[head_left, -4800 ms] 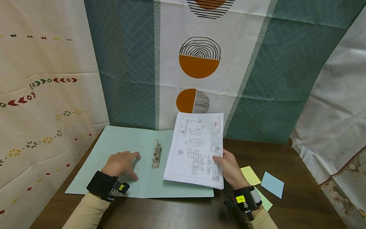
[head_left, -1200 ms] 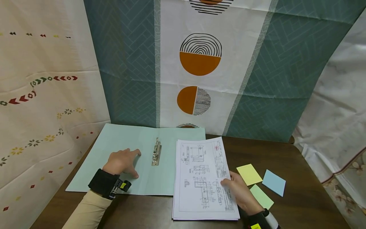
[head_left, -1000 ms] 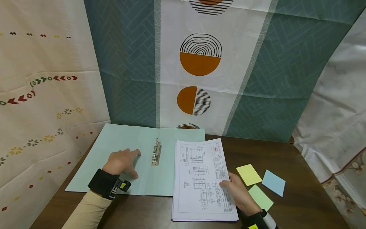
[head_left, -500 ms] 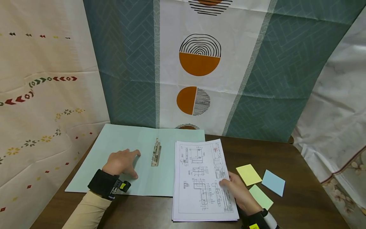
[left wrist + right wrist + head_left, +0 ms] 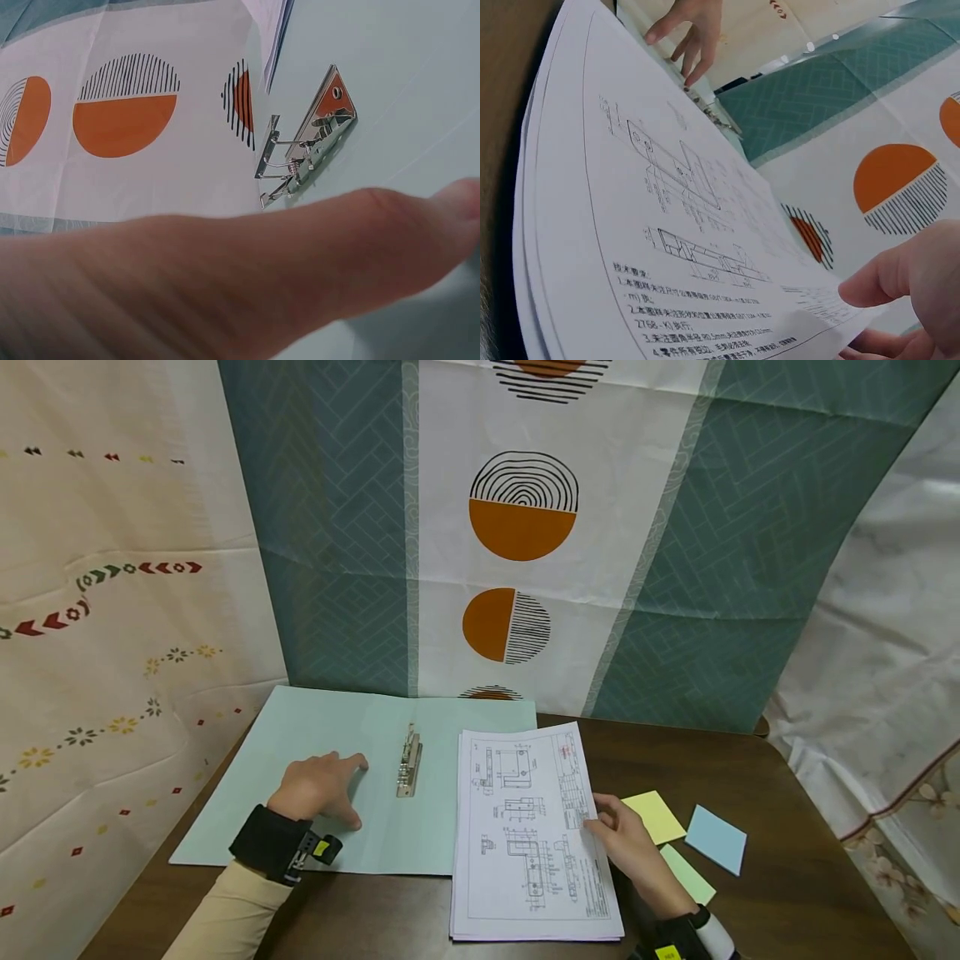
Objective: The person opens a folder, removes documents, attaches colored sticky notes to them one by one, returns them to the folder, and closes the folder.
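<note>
A stack of printed drawing sheets (image 5: pixel 517 868) lies partly over an unfolded pale green folder (image 5: pixel 465 717) and partly past its near edge. My right hand (image 5: pixel 630 847) is at the stack's right edge, its thumb on the top sheet. In the right wrist view, the thumb (image 5: pixel 885 279) lies at the paper's edge and the other fingers show partly below. My left hand (image 5: pixel 315 789) rests on the folder's left half with spread fingers, holding nothing. To its right, a metal lever clip (image 5: pixel 409 764) is fixed in the folder; the left wrist view shows its raised wire parts.
Sticky notes lie on the dark wooden table (image 5: pixel 795 827) at right: yellow (image 5: pixel 652 814), blue (image 5: pixel 716 839) and green (image 5: pixel 690 875), partly hidden by my right arm. A patterned cloth (image 5: pixel 337 527) hangs behind the table.
The sheets came down toward the near edge from higher over the folder. In the last half second my right hand shifted slightly up along their edge, its forefinger now showing. My left hand stayed put.
</note>
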A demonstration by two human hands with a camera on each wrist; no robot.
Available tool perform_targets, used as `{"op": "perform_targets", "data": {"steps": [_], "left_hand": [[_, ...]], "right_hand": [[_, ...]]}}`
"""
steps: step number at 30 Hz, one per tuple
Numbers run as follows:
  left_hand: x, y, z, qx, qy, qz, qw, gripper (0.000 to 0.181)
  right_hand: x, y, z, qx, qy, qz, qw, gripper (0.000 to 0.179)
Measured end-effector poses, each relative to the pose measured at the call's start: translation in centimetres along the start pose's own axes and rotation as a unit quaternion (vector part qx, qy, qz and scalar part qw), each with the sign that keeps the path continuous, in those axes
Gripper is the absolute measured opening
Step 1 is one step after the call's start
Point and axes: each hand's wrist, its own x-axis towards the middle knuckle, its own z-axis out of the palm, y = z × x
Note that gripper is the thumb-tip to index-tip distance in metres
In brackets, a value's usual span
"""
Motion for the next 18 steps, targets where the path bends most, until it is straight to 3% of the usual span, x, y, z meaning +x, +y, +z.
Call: {"op": "perform_targets", "data": {"steps": [18], "left_hand": [[-0.03,0.08,-0.11,0.002,0.001,0.001,1.0000,0.089]], "right_hand": [[-0.49,-0.73,-0.97,-0.046,0.036,-0.062,0.9964,0.051]]}}
